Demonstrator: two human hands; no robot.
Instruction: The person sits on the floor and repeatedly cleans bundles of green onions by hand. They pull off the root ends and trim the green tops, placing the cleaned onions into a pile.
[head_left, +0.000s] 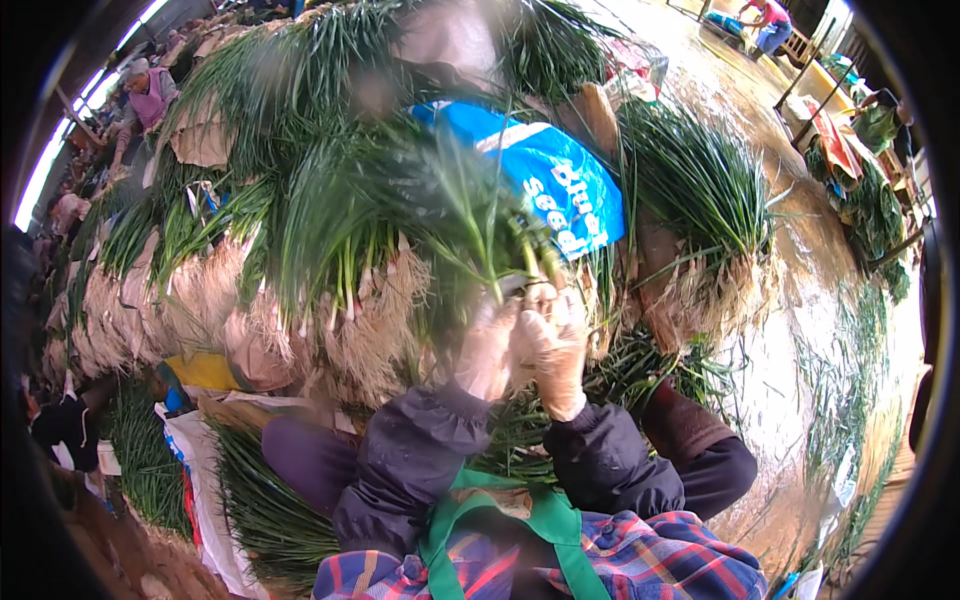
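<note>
My gloved left hand (484, 349) is closed around a small bunch of spring onions (480, 225). Its leaves fan upward, away from me, and are blurred. Against the left, my gloved right hand (559, 349) has its fingers closed on pale stems at the lower end of the bunch. The fingers partly hide each other, and the root ends are hard to make out. Just beyond the hands lies a blue plastic bag (577, 180) bearing white lettering. Left of the hands, a heap of spring onions (345, 255) shows white stems and long tan roots.
Another bundle of spring onions (697, 180) lies at the right, roots towards me. Loose leaves (652, 382) litter the floor by my knee. A white sack (187, 442) lies at my left beside more greens (262, 487). A person (146, 97) in pink bends at the far left.
</note>
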